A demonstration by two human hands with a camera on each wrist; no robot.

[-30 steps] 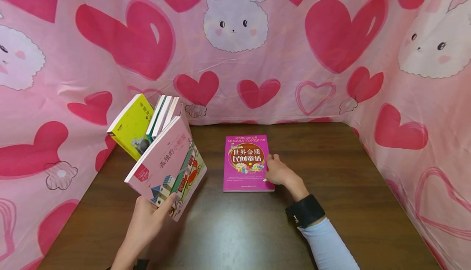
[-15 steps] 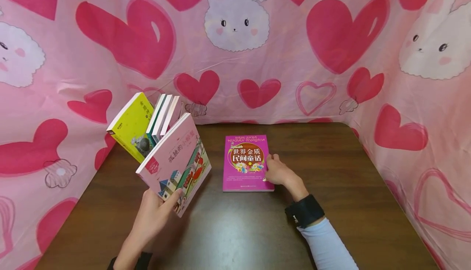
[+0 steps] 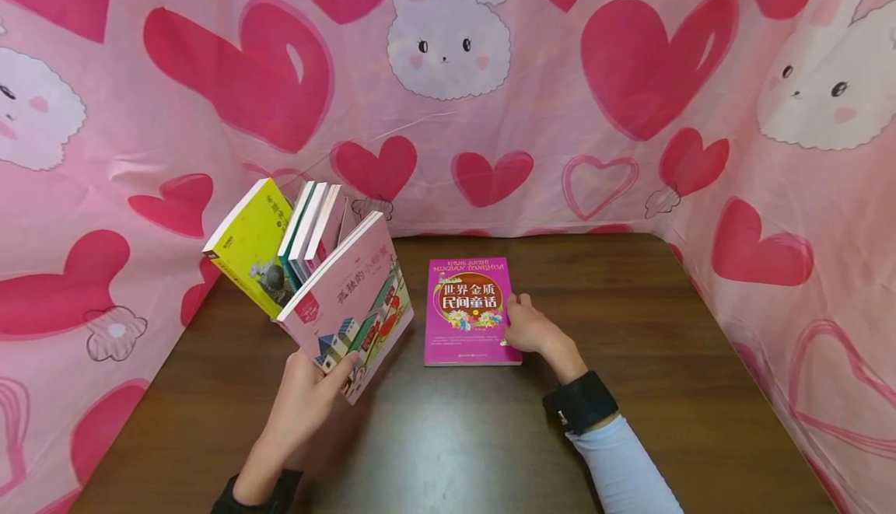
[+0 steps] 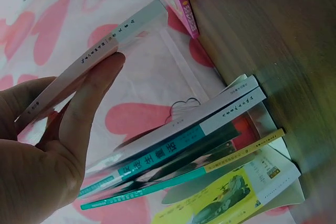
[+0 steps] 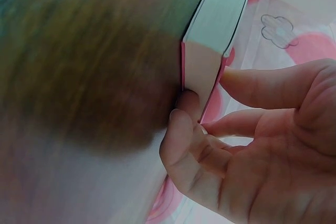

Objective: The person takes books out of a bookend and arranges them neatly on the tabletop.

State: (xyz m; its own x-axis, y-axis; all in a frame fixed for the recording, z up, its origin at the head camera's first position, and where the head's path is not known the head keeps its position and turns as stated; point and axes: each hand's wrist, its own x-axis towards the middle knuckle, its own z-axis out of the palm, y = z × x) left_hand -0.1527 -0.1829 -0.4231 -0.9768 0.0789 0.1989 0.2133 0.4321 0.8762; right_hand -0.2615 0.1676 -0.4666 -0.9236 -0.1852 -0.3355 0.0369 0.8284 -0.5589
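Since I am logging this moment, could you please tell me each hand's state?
Left hand: closed, holding the pink Lonely Little Crab book.
Right hand: closed, holding the magenta fairy-tale book by its edge.

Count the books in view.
6: a pink book the left hand holds, a magenta book the right hand grips, four standing books at left; more may be hidden.

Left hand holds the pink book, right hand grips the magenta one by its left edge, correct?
Not the left edge: the head view shows the right hand gripping the magenta book by its right edge. The left hand does hold the pink book.
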